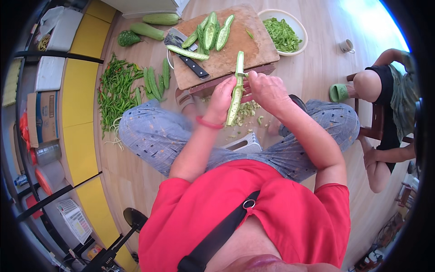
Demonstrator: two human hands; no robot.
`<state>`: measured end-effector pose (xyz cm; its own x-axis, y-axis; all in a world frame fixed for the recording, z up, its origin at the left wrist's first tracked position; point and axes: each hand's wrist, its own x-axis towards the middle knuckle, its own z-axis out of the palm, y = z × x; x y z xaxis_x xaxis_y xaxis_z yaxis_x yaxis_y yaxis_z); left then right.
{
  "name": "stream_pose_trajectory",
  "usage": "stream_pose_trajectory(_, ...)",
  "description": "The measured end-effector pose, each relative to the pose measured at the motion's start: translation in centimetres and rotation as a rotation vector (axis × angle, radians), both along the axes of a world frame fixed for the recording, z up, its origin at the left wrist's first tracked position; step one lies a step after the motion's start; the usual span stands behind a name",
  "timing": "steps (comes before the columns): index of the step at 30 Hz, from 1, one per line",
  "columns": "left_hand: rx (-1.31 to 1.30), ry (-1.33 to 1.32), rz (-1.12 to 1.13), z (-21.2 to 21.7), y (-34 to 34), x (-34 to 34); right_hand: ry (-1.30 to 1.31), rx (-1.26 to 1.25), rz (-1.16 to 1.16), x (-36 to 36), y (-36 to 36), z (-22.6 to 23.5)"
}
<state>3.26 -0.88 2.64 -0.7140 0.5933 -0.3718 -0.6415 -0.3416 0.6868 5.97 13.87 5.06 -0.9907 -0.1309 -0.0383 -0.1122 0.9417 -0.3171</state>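
My left hand grips a long halved green gourd, cut side up, held above my knees. My right hand holds a small metal spoon pressed into the gourd's hollow near its upper part. Scraped-out pale seeds and pith lie on the floor between my feet. A red band sits on my left wrist. Just beyond my hands is a round wooden cutting board carrying several halved gourds and a cleaver with a black handle.
A white bowl of sliced green pieces stands beyond the board. Green chillies, whole gourds and pale squash lie on the floor at left. Another person sits on a wooden stool at right, beside a small cup.
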Motion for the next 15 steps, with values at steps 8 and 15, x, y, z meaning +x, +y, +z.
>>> stream_pose_trajectory(8, -0.108, 0.109, 0.061, -1.3, -0.4, 0.4, -0.036, 0.005, 0.041, 0.6, -0.6, -0.8)
stream_pose_trajectory(15, -0.096, 0.073, 0.074, -1.0, -0.2, 0.0, -0.042, -0.044, 0.117, 2.2, -1.3, -1.7)
